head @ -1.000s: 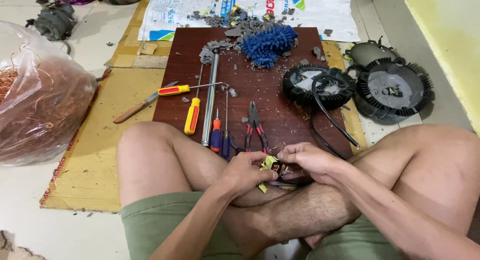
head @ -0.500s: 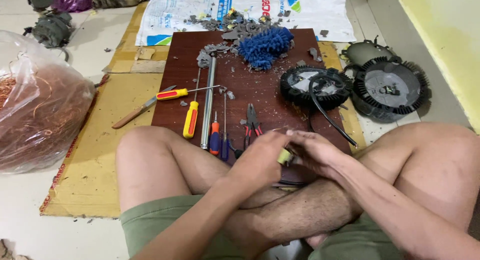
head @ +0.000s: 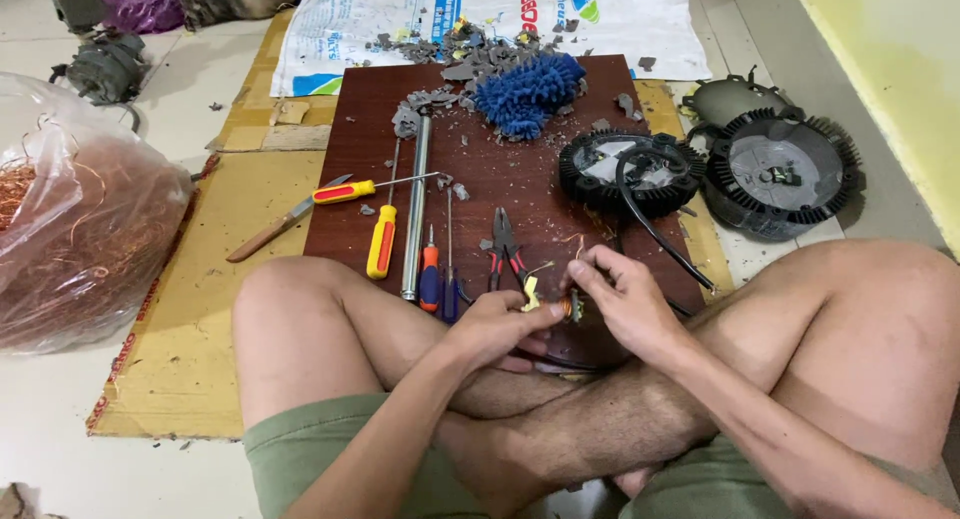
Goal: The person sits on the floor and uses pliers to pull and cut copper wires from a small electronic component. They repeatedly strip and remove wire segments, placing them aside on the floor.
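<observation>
Taking the dark red board [head: 500, 179] as the landmark and going left to right: well off its left edge sits a clear plastic bag of copper wire [head: 80, 249], set aside on the floor, likely to keep the wire together. A wooden-handled knife [head: 275, 229] lies just off the board's left edge on the yellow cardboard [head: 200, 309]. On the board's left half the tools lie side by side within easy reach of the lap: a red and yellow screwdriver [head: 345, 190], a yellow screwdriver [head: 381, 242], a long metal rod [head: 415, 209] and, near the front edge, red-handled pliers [head: 505, 249]. A blue mop head [head: 528, 91] rests at the far edge among grey rubble. The left hand [head: 495, 329], at the board's front edge, pinches a small yellow-wrapped part [head: 532, 297] between thumb and fingers. The right hand [head: 625, 299] meets it, fingers closed on the same small piece with a brass-coloured end [head: 570, 307], held close over the crossed legs, probably for steadiness. A black round housing [head: 628, 171] with a black cable sits on the board's right side; a larger finned housing [head: 785, 174] lies off its right edge. Compared with half a second ago, the hands have parted slightly, so the yellow part shows more clearly, and the view has tilted a little
</observation>
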